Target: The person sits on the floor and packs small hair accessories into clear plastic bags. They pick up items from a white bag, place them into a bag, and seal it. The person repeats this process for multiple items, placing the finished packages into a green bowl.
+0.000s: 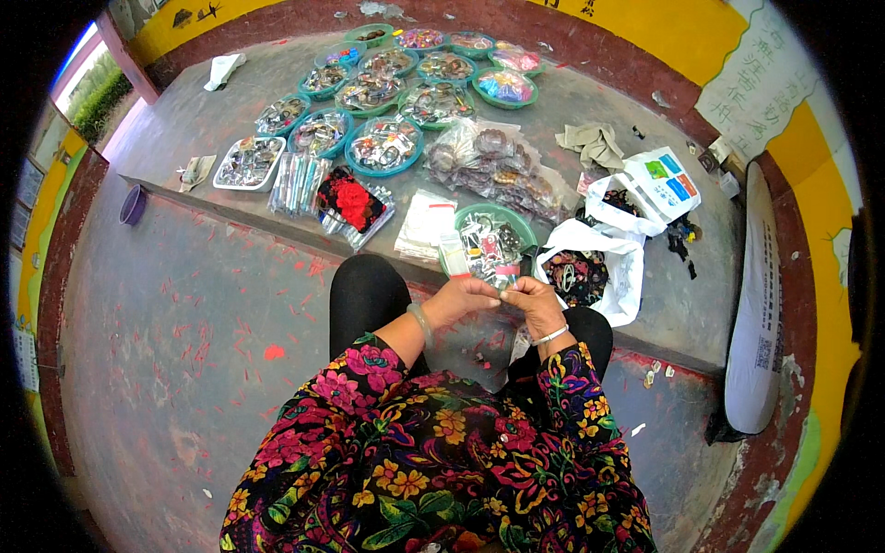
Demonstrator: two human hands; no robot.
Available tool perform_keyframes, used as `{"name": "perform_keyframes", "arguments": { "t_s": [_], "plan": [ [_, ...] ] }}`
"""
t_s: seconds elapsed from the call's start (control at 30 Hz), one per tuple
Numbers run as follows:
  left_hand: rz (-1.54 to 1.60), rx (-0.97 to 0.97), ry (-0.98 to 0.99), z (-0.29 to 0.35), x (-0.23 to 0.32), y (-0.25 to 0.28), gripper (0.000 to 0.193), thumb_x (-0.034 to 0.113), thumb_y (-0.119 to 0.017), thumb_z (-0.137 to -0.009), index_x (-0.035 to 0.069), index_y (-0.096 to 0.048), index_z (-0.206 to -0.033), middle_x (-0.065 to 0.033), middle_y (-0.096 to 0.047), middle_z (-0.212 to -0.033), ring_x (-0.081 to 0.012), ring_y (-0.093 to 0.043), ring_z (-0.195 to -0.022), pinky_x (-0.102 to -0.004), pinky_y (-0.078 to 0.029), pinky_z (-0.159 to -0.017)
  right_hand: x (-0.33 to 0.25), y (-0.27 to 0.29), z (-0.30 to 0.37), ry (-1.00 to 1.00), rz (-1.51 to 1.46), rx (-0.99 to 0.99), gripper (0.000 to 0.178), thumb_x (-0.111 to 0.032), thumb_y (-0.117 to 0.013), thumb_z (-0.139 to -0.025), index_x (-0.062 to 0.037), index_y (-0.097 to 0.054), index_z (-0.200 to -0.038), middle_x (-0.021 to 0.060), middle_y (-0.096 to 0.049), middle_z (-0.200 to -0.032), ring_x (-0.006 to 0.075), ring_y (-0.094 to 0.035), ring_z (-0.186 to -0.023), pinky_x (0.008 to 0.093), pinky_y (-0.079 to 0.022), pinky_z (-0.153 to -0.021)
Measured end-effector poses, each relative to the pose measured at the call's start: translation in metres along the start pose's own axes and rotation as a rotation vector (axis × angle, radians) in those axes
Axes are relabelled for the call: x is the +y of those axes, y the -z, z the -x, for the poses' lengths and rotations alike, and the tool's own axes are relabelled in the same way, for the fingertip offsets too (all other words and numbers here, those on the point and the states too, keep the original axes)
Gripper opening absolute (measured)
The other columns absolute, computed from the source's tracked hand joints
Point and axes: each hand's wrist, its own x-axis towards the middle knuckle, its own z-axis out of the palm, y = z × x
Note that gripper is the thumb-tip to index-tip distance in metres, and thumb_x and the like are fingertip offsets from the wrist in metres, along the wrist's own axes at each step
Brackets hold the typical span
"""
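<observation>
My left hand [468,297] and my right hand [536,302] meet fingertip to fingertip above my knees. Both are closed in a pinch on something small that I cannot make out. Just beyond the fingers is a round green basket [527,230], filled with small black, white and silvery pieces. Clear plastic with a reddish patch [505,274] shows at its near edge, right by my fingertips. Left of the basket lies a stack of flat white packets [427,221] with red edges. To its right, an open white bag [627,286] holds dark pieces with coloured specks.
Several round baskets [385,146] of small packaged goods cover the raised grey ledge [221,120]. A white tray [219,175], a heap of clear bags [498,166], a second white bag [659,189] and a crumpled cloth [592,145] lie there too. A purple bowl [134,205] is far left.
</observation>
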Motion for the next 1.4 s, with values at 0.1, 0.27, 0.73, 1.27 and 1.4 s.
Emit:
{"name": "perform_keyframes", "arguments": {
  "t_s": [0.1,0.27,0.73,1.27,1.4],
  "plan": [
    [-0.046,-0.019,-0.025,0.003,0.009,-0.003,0.016,0.013,-0.062,-0.079,0.003,-0.06,-0.092,-0.0003,-0.06,-0.082,-0.0072,-0.054,-0.07,-0.0211,-0.044,-0.06,-0.001,-0.001,0.001,-0.02,-0.029,-0.025,0.006,-0.001,-0.065,-0.072,-0.0024,-0.06,-0.072,-0.0008,-0.058,-0.069,0.006,-0.051,-0.061,0.0189,-0.04,-0.058],
    [0.094,0.026,-0.071,0.006,0.012,-0.004,0.02,0.018,-0.061,-0.081,0.004,-0.061,-0.094,0.0002,-0.059,-0.081,-0.0076,-0.054,-0.068,-0.0208,-0.043,-0.056,-0.002,-0.001,0.002,-0.031,0.123,-0.057,0.008,-0.002,-0.068,-0.07,-0.0028,-0.059,-0.071,-0.001,-0.057,-0.069,0.0053,-0.049,-0.062,0.0194,-0.04,-0.058],
    [0.025,-0.081,0.146,0.006,0.012,0.009,0.008,0.003,-0.063,-0.075,0.003,-0.057,-0.08,-0.0043,-0.059,-0.075,-0.0125,-0.057,-0.064,-0.0251,-0.047,-0.058,0.014,-0.001,0.002,0.068,0.677,-0.147,0.009,-0.005,-0.068,-0.067,-0.0003,-0.06,-0.07,0.0024,-0.059,-0.066,0.007,-0.053,-0.061,0.0226,-0.043,-0.055],
    [0.358,-0.016,0.101,0.011,0.017,0.011,0.01,0.009,-0.059,-0.08,0.005,-0.053,-0.087,-0.0097,-0.062,-0.085,-0.0219,-0.063,-0.081,-0.0247,-0.053,-0.06,-0.003,0.017,0.004,-0.084,0.136,0.028,0.01,-0.008,-0.067,-0.073,-0.0005,-0.063,-0.078,-0.0005,-0.06,-0.069,0.006,-0.052,-0.06,0.0197,-0.041,-0.056],
    [0.342,-0.119,0.167,0.012,0.017,0.01,0.016,0.012,-0.06,-0.08,0.003,-0.054,-0.093,-0.0119,-0.062,-0.086,-0.0223,-0.064,-0.079,-0.0258,-0.053,-0.058,-0.003,0.013,0.006,-0.089,0.129,-0.012,0.009,-0.007,-0.067,-0.073,-0.0009,-0.062,-0.078,-0.0001,-0.06,-0.07,0.0064,-0.051,-0.059,0.0188,-0.041,-0.056]
  ]
}}
